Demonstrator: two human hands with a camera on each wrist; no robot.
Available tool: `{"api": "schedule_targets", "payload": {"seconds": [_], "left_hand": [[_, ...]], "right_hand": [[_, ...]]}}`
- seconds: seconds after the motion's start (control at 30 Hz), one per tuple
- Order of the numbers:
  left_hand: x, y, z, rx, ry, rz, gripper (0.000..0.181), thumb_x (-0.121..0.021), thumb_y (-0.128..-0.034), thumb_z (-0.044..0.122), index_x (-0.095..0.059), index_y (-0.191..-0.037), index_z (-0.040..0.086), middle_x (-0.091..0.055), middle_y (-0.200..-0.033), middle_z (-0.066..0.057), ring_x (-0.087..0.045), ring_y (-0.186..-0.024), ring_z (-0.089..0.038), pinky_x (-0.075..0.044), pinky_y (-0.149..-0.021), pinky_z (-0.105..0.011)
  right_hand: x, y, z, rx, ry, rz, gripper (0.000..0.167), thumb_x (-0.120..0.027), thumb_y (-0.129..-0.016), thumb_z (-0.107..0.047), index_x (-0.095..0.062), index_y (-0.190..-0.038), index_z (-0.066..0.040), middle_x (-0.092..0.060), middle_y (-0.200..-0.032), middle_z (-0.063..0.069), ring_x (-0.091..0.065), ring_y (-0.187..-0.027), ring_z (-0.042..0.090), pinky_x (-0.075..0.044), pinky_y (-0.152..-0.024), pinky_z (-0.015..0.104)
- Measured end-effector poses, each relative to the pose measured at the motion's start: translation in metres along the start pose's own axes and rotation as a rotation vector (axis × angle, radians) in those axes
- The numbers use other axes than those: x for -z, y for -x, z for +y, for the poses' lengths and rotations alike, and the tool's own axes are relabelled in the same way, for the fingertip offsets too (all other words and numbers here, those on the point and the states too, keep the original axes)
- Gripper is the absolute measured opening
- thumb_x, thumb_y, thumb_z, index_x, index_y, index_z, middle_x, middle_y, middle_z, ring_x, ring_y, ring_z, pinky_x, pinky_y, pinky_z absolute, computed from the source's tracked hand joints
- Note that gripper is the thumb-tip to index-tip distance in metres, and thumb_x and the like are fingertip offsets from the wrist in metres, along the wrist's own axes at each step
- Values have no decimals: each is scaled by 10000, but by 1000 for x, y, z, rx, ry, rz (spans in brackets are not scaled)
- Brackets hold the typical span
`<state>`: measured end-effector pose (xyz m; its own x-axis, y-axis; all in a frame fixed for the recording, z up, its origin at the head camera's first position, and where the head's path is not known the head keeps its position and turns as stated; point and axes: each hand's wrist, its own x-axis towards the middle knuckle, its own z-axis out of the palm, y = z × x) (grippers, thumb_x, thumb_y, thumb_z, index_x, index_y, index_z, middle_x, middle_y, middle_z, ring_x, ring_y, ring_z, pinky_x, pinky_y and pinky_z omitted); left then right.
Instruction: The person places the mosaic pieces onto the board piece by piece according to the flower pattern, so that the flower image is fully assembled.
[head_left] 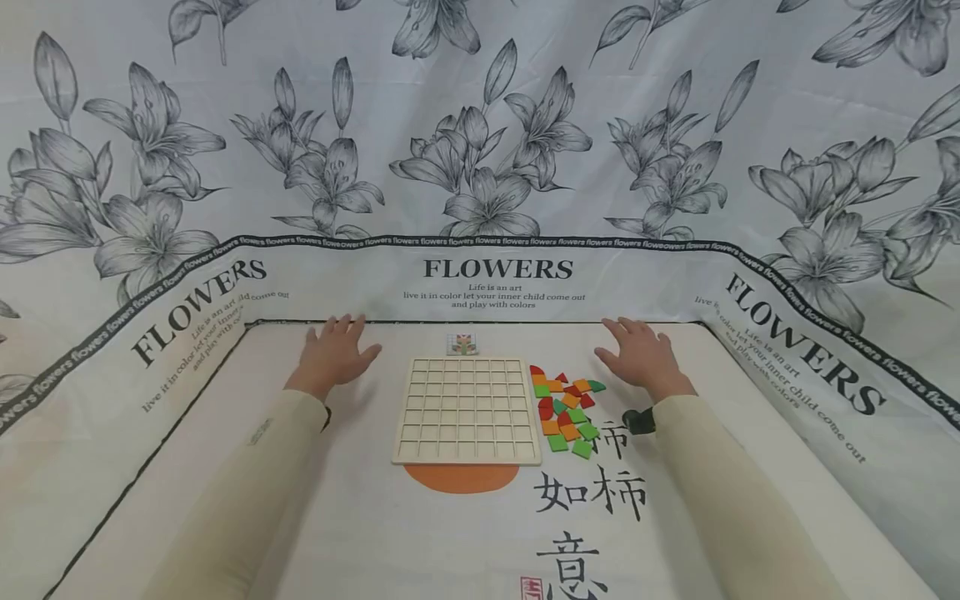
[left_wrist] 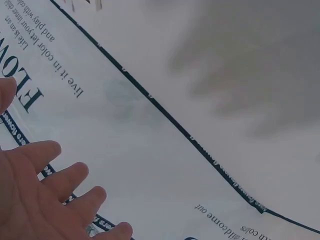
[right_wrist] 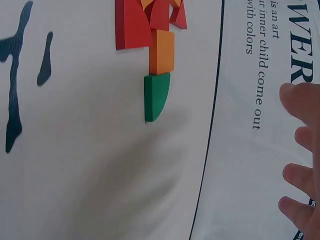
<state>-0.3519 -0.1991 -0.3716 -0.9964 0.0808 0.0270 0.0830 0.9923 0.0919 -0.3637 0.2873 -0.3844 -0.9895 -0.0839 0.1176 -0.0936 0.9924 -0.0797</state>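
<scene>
A pale gridded board [head_left: 468, 410] with square compartments lies on the table in the head view, its cells bare. To its right is a loose heap of flat red, orange and green blocks [head_left: 567, 412]. A small card [head_left: 462, 344] with a colored flower-like pattern on a grid lies just behind the board. My left hand [head_left: 333, 354] is spread to the left of the board and holds nothing. Beyond the blocks, on the right, my right hand [head_left: 642, 357] is likewise spread, apart from them. In the right wrist view a green quarter-round block [right_wrist: 158, 97] touches an orange block [right_wrist: 162, 51].
A white tablecloth [head_left: 337, 533] printed with an orange shape and black characters covers the table. Behind and at both sides rises a floral cloth [head_left: 487, 167] with "FLOWERS" lettering. A dark band [head_left: 640, 422] is on the right wrist.
</scene>
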Motion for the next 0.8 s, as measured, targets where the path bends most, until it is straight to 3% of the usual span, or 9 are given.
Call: {"api": "schedule_targets", "payload": {"seconds": [0.2, 0.57, 0.8], "left_hand": [[-6, 7, 9, -5, -6, 6, 712, -364, -997, 507, -204, -1551, 90, -228, -1588, -211, -157, -1472, -434, -106, -1183, -663], [-21, 22, 16, -36, -11, 29, 661, -406, -981, 471, -317, -1516, 94, -358, -1531, -204, -275, -1434, -424, -197, -1166, -657], [-32, 29, 26, -41, -10, 33, 599, -416, -967, 417, -403, -1472, 93, -443, -1483, -178, -375, -1382, -400, -281, -1142, -630]], "right_hand": [[-5, 4, -10, 36, -12, -1, 595, -561, -946, -384, -431, -1450, -98, -420, -1479, 225, -378, -1357, 438, -309, -1097, 670], [-13, 15, -29, 64, -108, -50, 493, -637, -922, -313, -539, -1359, -108, -518, -1397, 198, -480, -1259, 405, -385, -1064, 636], [-17, 17, -44, 47, -143, -122, 451, -643, -920, -309, -570, -1332, -141, -525, -1389, 167, -481, -1249, 376, -419, -1057, 602]]}}
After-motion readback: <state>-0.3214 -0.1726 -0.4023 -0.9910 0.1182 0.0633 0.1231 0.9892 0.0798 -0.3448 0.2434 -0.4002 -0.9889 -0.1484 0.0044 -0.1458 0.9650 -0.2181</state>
